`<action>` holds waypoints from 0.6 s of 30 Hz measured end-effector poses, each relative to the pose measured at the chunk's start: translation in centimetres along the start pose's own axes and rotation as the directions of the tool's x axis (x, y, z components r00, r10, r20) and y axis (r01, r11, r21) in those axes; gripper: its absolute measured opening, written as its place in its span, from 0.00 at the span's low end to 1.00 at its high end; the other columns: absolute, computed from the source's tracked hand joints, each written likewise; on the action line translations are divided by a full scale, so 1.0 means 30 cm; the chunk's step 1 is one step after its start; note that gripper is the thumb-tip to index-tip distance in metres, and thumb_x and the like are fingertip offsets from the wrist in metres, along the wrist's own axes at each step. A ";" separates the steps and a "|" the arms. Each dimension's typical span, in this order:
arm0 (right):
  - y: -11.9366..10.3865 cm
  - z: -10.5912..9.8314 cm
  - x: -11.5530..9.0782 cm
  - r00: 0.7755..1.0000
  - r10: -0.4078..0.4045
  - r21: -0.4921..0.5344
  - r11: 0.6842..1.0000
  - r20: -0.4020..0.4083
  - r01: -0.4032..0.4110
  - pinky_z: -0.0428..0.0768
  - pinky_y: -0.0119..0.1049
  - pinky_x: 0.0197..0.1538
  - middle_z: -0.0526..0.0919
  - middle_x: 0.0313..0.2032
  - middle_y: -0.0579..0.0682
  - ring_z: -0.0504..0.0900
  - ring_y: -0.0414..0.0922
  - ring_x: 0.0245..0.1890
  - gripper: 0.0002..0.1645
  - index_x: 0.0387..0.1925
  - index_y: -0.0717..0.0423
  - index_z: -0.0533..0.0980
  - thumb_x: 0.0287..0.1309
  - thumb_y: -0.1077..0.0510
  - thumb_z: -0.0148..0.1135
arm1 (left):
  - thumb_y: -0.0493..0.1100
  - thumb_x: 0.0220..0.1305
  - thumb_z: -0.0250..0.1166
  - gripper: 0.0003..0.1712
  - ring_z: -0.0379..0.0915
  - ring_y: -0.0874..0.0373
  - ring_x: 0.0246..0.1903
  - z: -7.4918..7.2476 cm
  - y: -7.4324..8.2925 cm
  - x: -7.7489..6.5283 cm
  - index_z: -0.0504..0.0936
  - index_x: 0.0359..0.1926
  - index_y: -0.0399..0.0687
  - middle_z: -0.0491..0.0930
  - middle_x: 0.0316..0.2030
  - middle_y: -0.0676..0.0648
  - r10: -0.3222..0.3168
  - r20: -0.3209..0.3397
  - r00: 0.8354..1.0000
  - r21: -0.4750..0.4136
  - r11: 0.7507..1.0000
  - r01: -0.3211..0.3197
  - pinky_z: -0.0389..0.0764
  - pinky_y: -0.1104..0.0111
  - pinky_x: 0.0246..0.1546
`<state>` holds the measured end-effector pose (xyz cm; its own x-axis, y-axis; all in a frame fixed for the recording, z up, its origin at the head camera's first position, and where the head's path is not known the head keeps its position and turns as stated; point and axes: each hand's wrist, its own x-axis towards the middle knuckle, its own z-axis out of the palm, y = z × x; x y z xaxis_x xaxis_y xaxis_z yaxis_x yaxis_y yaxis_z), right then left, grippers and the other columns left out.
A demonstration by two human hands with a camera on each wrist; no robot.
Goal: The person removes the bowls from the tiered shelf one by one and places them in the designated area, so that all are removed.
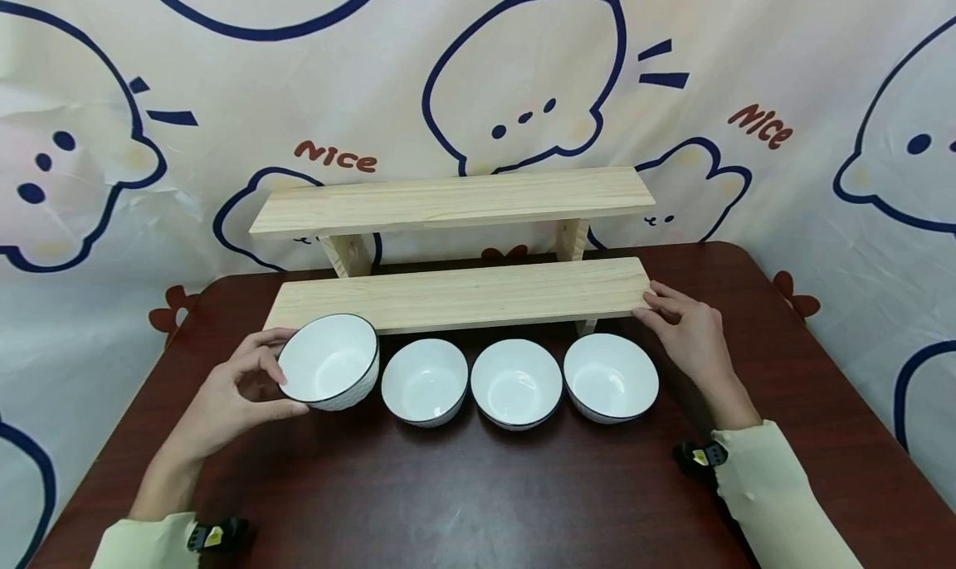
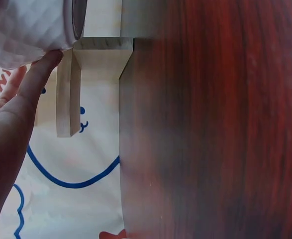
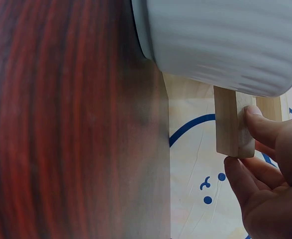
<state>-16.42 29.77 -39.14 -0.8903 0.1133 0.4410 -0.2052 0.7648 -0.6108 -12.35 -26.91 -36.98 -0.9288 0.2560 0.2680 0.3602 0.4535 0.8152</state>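
Observation:
My left hand (image 1: 235,395) grips a white bowl (image 1: 329,357) with a dark rim, thumb at its near side and fingers at its left. In the left wrist view this bowl (image 2: 29,35) shows a patterned outer wall and is held above the tabletop. My right hand (image 1: 687,333) pinches the right end of the lower board of a two-tier wooden shelf (image 1: 463,295). The right wrist view shows thumb and fingers on opposite faces of the board end (image 3: 228,124). Three more white bowls stand in a row before the shelf: left (image 1: 426,378), middle (image 1: 517,380), right (image 1: 611,374).
The dark red-brown table (image 1: 478,494) carries the shelf and the bowls. The shelf's upper board (image 1: 456,200) stands farther back and higher, on wooden supports (image 1: 571,239). Behind it hangs a white cloth (image 1: 358,80) with blue cartoon outlines.

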 end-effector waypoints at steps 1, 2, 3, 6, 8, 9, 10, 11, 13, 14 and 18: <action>0.000 0.000 0.000 1.000 0.000 -0.001 1.000 0.001 0.000 0.79 0.61 0.52 0.79 0.59 0.65 0.79 0.64 0.57 0.21 0.52 0.70 0.81 0.58 0.64 0.73 | 0.25 0.40 0.82 0.22 0.69 0.61 0.55 -0.001 -0.002 -0.002 0.77 0.31 0.40 0.67 0.63 0.49 -0.002 0.002 1.000 0.004 1.000 0.002 0.79 0.78 0.43; -0.001 0.000 0.000 1.000 0.000 -0.001 1.000 0.001 0.000 0.79 0.61 0.52 0.79 0.59 0.65 0.79 0.64 0.57 0.21 0.52 0.70 0.81 0.58 0.64 0.73 | 0.26 0.39 0.82 0.22 0.68 0.61 0.55 -0.003 -0.003 -0.004 0.77 0.31 0.40 0.66 0.63 0.49 -0.007 0.004 1.000 0.010 1.000 0.006 0.79 0.78 0.43; 0.000 0.000 0.000 1.000 0.000 0.000 1.000 0.001 0.000 0.80 0.61 0.52 0.79 0.59 0.65 0.79 0.65 0.57 0.21 0.52 0.70 0.81 0.58 0.64 0.73 | 0.26 0.39 0.83 0.22 0.67 0.61 0.55 -0.004 -0.003 -0.005 0.77 0.31 0.40 0.66 0.63 0.49 -0.011 0.007 1.000 0.014 1.000 0.010 0.79 0.78 0.43; 0.002 0.001 0.002 1.000 0.000 -0.006 1.000 0.004 0.000 0.80 0.61 0.52 0.79 0.59 0.66 0.79 0.65 0.57 0.21 0.52 0.71 0.80 0.58 0.64 0.73 | 0.28 0.40 0.83 0.22 0.65 0.61 0.56 -0.006 -0.006 -0.009 0.77 0.30 0.41 0.65 0.63 0.49 -0.031 0.019 0.999 0.033 0.999 0.030 0.79 0.78 0.42; 0.002 0.001 0.002 1.000 0.003 -0.007 1.000 0.007 -0.003 0.80 0.61 0.52 0.79 0.59 0.65 0.79 0.65 0.58 0.21 0.52 0.71 0.80 0.59 0.64 0.73 | 0.30 0.41 0.84 0.22 0.64 0.61 0.57 -0.008 -0.009 -0.010 0.77 0.30 0.41 0.65 0.64 0.48 -0.050 0.032 0.998 0.045 0.998 0.049 0.78 0.78 0.43; 0.003 0.001 0.003 1.000 0.004 -0.009 1.000 0.008 -0.004 0.80 0.61 0.52 0.79 0.59 0.65 0.78 0.65 0.58 0.21 0.52 0.70 0.80 0.59 0.64 0.73 | 0.31 0.41 0.84 0.21 0.63 0.61 0.57 -0.008 -0.011 -0.010 0.77 0.30 0.41 0.64 0.64 0.48 -0.060 0.039 0.997 0.053 0.997 0.058 0.77 0.78 0.43; 0.003 0.001 0.003 1.000 0.004 -0.009 1.000 0.009 -0.004 0.80 0.61 0.52 0.79 0.59 0.65 0.78 0.65 0.58 0.21 0.53 0.71 0.80 0.59 0.64 0.73 | 0.31 0.41 0.84 0.21 0.62 0.61 0.57 -0.008 -0.012 -0.010 0.78 0.30 0.41 0.64 0.64 0.48 -0.069 0.045 0.997 0.061 0.996 0.067 0.77 0.78 0.44; 0.003 0.001 0.003 1.000 0.005 -0.009 1.000 0.010 -0.005 0.80 0.61 0.52 0.79 0.59 0.65 0.78 0.65 0.58 0.21 0.53 0.71 0.80 0.59 0.64 0.73 | 0.32 0.41 0.84 0.21 0.62 0.60 0.58 -0.007 -0.013 -0.009 0.78 0.29 0.41 0.64 0.64 0.48 -0.077 0.050 0.996 0.068 0.995 0.074 0.77 0.78 0.44; 0.002 0.001 0.002 1.000 0.004 -0.007 1.000 0.009 -0.004 0.80 0.61 0.52 0.79 0.59 0.66 0.78 0.65 0.58 0.21 0.52 0.71 0.80 0.59 0.65 0.73 | 0.33 0.42 0.84 0.20 0.61 0.59 0.58 -0.006 -0.015 -0.007 0.78 0.29 0.42 0.63 0.65 0.48 -0.091 0.060 0.994 0.079 0.993 0.086 0.77 0.78 0.44; 0.002 0.001 0.002 1.000 0.003 -0.007 1.000 0.009 -0.003 0.80 0.61 0.52 0.79 0.59 0.66 0.78 0.65 0.57 0.21 0.52 0.71 0.80 0.59 0.65 0.73 | 0.34 0.42 0.84 0.20 0.60 0.59 0.58 -0.005 -0.016 -0.005 0.78 0.29 0.42 0.63 0.65 0.48 -0.097 0.062 0.993 0.084 0.992 0.092 0.77 0.77 0.44; 0.001 0.003 0.002 1.000 -0.001 -0.005 1.000 0.006 0.001 0.80 0.61 0.51 0.79 0.59 0.65 0.79 0.65 0.57 0.21 0.52 0.71 0.80 0.59 0.64 0.73 | 0.36 0.43 0.84 0.20 0.60 0.57 0.59 -0.004 -0.018 -0.002 0.79 0.29 0.43 0.63 0.65 0.48 -0.114 0.067 0.991 0.096 0.990 0.107 0.79 0.76 0.43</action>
<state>-16.52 29.74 -39.17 -0.8926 0.1086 0.4376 -0.2043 0.7679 -0.6072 -12.49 -27.26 -37.37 -0.9558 0.2594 0.1381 0.2650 0.5581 0.7863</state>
